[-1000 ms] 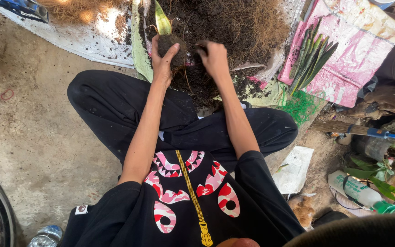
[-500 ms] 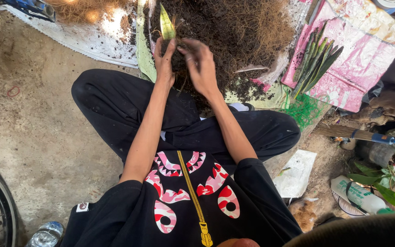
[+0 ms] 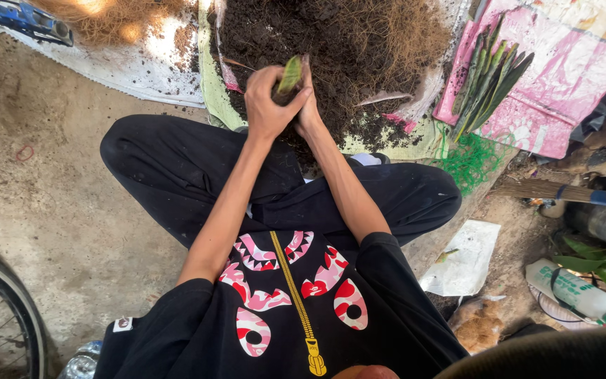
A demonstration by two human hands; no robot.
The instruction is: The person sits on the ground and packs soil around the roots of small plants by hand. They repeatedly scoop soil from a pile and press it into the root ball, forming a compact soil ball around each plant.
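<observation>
Hands, two: left hand (image 3: 268, 105), right hand (image 3: 308, 112), around one plant cutting (image 3: 289, 76).

Black short-sleeved cotton T-shirt (image 3: 282, 323) with pink, red and white shark-face print. Printed yellow zip (image 3: 296, 302) down centre. Plain black loose trousers (image 3: 177, 168).

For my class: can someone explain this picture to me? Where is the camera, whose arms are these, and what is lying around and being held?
The picture comes from one camera worn on a person's head, looking down, so you see their own body: crossed legs in black trousers and two bare arms. The left hand and right hand are pressed together around a green plant cutting, with dark soil packed at its base. Just beyond lies a heap of soil and brown fibre on a sheet. To the right, a bundle of green cuttings rests on a pink sack. Nearby are green netting, a broom and a bicycle wheel.
</observation>
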